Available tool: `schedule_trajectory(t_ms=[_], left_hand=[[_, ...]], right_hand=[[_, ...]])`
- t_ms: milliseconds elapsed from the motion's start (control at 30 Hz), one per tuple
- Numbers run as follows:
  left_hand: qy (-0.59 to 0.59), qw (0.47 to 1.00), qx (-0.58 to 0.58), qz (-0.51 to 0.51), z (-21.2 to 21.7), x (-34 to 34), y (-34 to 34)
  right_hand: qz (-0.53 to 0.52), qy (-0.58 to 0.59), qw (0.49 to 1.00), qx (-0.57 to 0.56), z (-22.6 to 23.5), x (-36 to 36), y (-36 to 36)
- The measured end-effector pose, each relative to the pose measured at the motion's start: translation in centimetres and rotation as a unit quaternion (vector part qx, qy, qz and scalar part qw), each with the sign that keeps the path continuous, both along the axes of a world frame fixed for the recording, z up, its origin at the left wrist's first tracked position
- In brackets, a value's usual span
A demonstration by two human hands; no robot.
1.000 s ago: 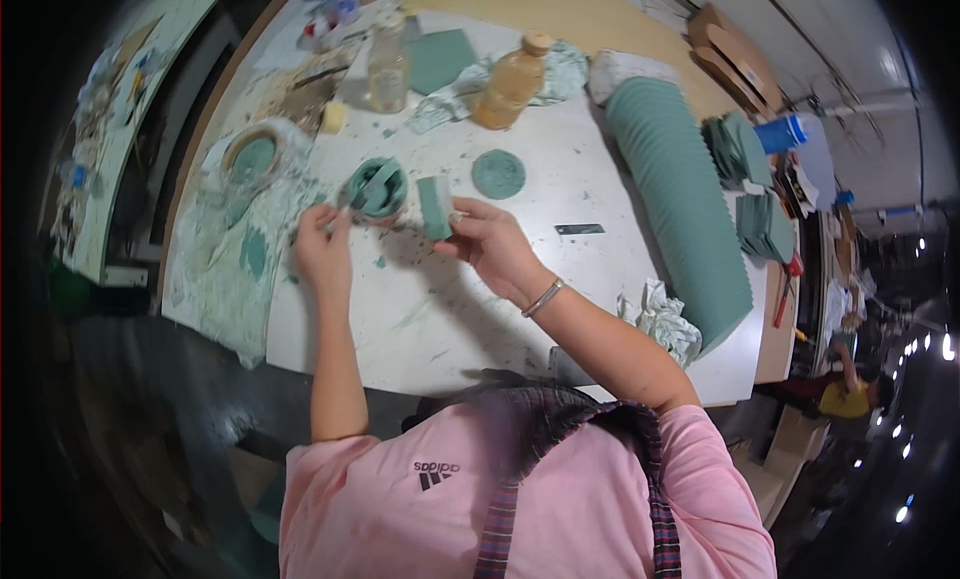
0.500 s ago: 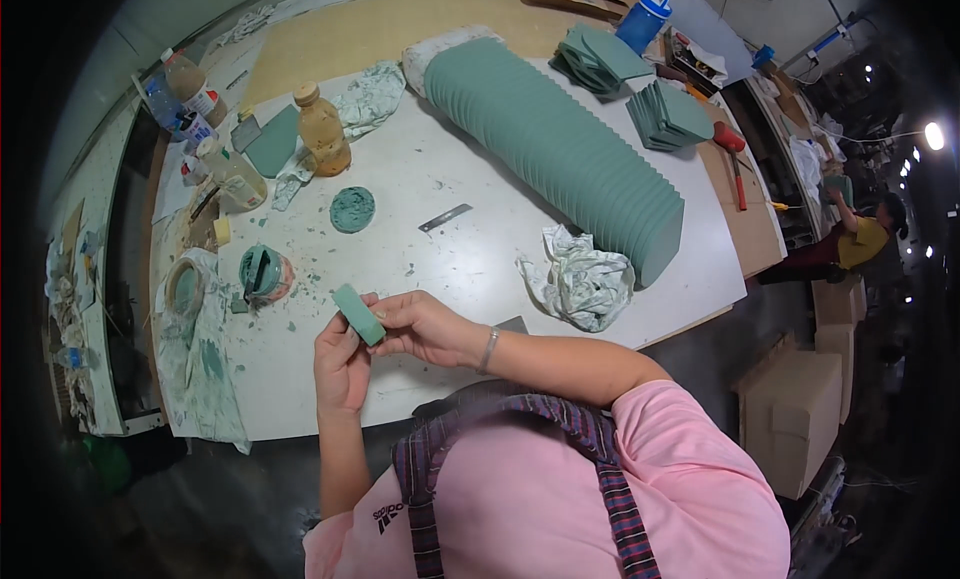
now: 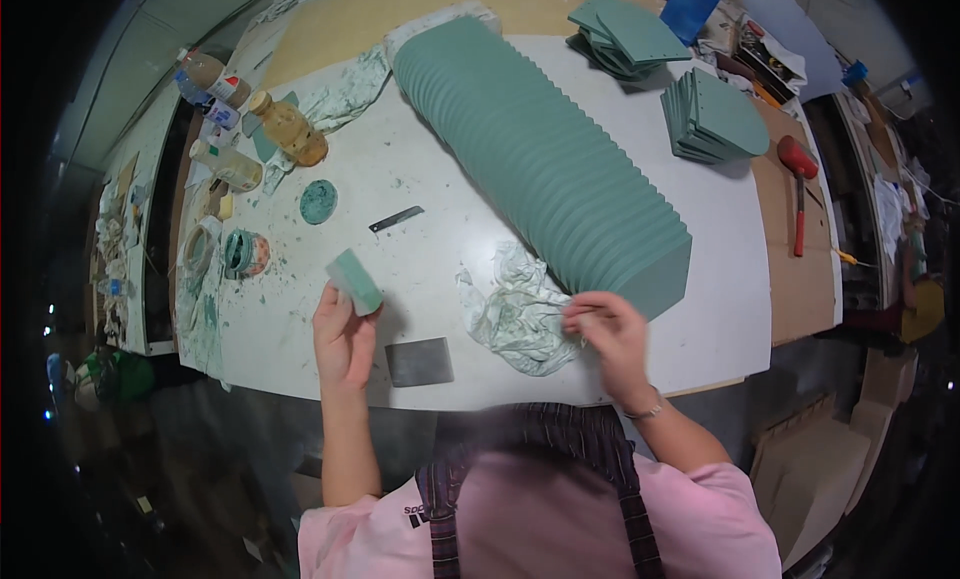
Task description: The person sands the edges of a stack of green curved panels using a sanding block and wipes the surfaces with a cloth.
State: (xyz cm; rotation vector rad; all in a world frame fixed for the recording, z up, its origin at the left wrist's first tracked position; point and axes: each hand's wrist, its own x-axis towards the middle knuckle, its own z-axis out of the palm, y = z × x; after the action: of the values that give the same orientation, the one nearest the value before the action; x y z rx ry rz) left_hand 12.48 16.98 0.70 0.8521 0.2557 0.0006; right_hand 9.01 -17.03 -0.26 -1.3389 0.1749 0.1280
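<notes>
My left hand (image 3: 345,341) grips a small green block (image 3: 355,282) with a pale, lighter broad face, held up above the white table near its front edge. My right hand (image 3: 612,339) is at the right side of a crumpled whitish cloth (image 3: 520,319) stained green, its fingers pinched on the cloth's edge. Between my hands a flat dark grey rectangular sheet (image 3: 420,362) lies on the table. A long row of green plates (image 3: 540,159) stands on edge, leaning together, just beyond the cloth.
Farther left are an open jar of green paste (image 3: 245,254), a round green-filled lid (image 3: 318,202), a blade (image 3: 396,219) and several bottles (image 3: 290,129). Two stacks of green plates (image 3: 715,119) lie at the back right, near a red mallet (image 3: 798,164).
My right hand has left the green block and moved right to the cloth. The left hand still holds the block, now with its pale face showing. The view has shifted.
</notes>
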Motion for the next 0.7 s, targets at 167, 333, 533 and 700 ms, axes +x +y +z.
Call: schedule_trajectory(t_ms=[167, 333, 533, 700], left_hand=[[0.023, 0.991, 0.128, 0.025, 0.6, 4.0, -5.6], [-0.003, 0.934, 0.354, 0.044, 0.6, 9.2, -7.4], [-0.031, 0.855, 0.512, 0.078, -2.1, 15.6, -7.9], [-0.182, 0.723, 0.662, 0.072, -2.0, 20.8, -9.2]], right_hand=[[-0.141, -0.06, 0.959, -0.239, -2.3, -1.1, -10.5], [-0.207, -0.064, 0.918, -0.333, -5.0, 1.5, -13.1], [-0.19, -0.103, 0.922, -0.322, -7.7, 4.9, -12.3], [-0.213, -0.112, 0.902, -0.357, -9.9, 5.2, -11.6]])
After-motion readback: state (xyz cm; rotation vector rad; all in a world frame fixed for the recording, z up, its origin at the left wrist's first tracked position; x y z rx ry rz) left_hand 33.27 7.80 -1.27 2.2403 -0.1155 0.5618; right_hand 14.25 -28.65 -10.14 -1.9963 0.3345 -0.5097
